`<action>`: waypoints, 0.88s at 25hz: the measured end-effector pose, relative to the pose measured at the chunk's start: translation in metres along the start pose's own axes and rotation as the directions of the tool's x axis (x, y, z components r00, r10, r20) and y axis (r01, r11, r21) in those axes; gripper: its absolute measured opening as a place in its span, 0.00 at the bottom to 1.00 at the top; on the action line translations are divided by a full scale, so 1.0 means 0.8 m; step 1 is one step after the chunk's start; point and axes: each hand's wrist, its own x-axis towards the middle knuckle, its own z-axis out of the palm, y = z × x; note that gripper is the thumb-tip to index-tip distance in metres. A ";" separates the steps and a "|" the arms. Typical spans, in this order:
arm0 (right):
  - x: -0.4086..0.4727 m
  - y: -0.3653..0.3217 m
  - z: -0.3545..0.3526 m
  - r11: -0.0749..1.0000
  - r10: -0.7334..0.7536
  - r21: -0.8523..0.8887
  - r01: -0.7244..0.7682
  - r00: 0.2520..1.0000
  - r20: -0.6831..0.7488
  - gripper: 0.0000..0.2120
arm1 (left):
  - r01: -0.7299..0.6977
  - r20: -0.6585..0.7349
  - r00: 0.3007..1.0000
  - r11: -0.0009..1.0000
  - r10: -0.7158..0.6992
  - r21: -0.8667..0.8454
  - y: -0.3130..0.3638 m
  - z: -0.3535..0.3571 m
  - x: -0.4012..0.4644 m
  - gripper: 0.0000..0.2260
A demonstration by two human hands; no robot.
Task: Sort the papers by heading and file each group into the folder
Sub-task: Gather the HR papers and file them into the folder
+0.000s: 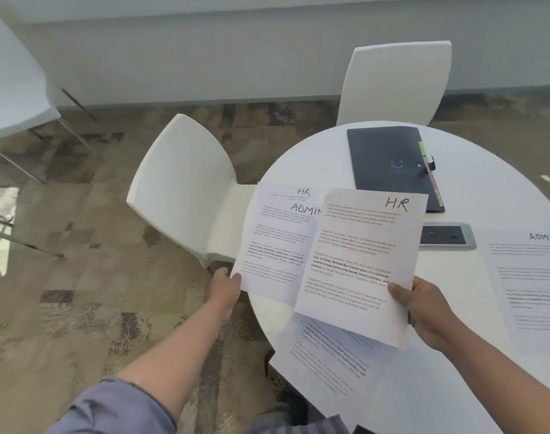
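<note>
Folder first: dark navy flat plastic folder (389, 166) lies closed at the far side of the round white table (439, 389), a pen (431, 180) along its right edge; its contents cannot be seen. Left hand (225, 291) pinches a small stack of white printed sheets (277, 242) headed HR and ADMIN by its lower left corner. Right hand (424, 311) pinches a white HR-headed sheet (358, 261), thumb on top. A white ADMIN-headed sheet (530, 286) and another printed sheet (330, 358) lie on the table.

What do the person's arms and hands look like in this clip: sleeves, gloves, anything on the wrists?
Both hands, left hand and right hand, are bare, without gloves. No rings, watch or wristbands show. The left forearm is bare up to a grey-blue sleeve that ends near the elbow. No sleeve shows on the right arm.
</note>
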 end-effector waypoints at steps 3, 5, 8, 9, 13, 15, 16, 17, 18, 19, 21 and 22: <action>-0.006 -0.001 0.001 1.000 0.009 0.010 -0.008 0.999 -0.034 0.08 | 0.026 0.024 0.999 0.999 -0.028 0.044 0.003 -0.003 0.024 0.03; -0.008 -0.001 0.002 1.000 0.022 0.012 -0.021 0.998 -0.060 0.08 | 0.010 0.013 1.000 0.996 -0.011 0.087 0.005 -0.001 0.036 0.14; -0.010 -0.001 0.007 0.999 0.033 0.014 -0.032 0.996 -0.085 0.08 | -0.005 -0.018 1.000 0.999 0.006 0.054 0.007 -0.003 0.048 0.13; -0.011 0.000 0.009 0.999 0.039 0.015 -0.038 0.995 -0.092 0.08 | -0.011 -0.021 1.000 0.999 0.011 0.031 0.006 -0.004 0.052 0.12; -0.012 0.005 0.015 0.998 0.058 0.022 -0.055 0.992 -0.111 0.09 | 0.022 0.062 0.998 0.999 -0.019 -0.035 0.009 -0.011 0.065 0.07; -0.012 0.006 0.016 0.998 0.062 0.022 -0.060 0.992 -0.114 0.09 | 0.043 0.112 0.993 0.999 -0.041 -0.011 0.008 -0.014 0.071 0.02; -0.012 0.005 0.016 0.998 0.060 0.021 -0.058 0.992 -0.112 0.09 | 0.038 0.134 0.990 0.999 -0.038 0.006 0.007 -0.014 0.074 0.01; -0.013 0.005 0.017 0.998 0.060 0.023 -0.058 0.992 -0.111 0.09 | 0.033 0.154 0.987 0.999 -0.036 0.022 0.007 -0.015 0.074 0.01; -0.013 0.005 0.017 0.998 0.059 0.026 -0.056 0.992 -0.112 0.09 | 0.031 0.174 0.984 0.999 -0.037 0.034 0.006 -0.015 0.074 0.02; -0.015 0.004 0.017 0.998 0.057 0.029 -0.054 0.992 -0.115 0.09 | 0.033 0.187 0.982 0.999 -0.039 0.038 0.007 -0.016 0.074 0.03; -0.017 0.003 0.016 0.998 0.051 0.034 -0.048 0.992 -0.118 0.09 | 0.037 0.208 0.977 0.999 -0.044 0.039 0.008 -0.017 0.073 0.04; -0.018 0.003 0.015 0.998 0.047 0.035 -0.044 0.992 -0.117 0.09 | 0.033 0.217 0.975 0.999 -0.041 0.041 0.010 -0.017 0.072 0.04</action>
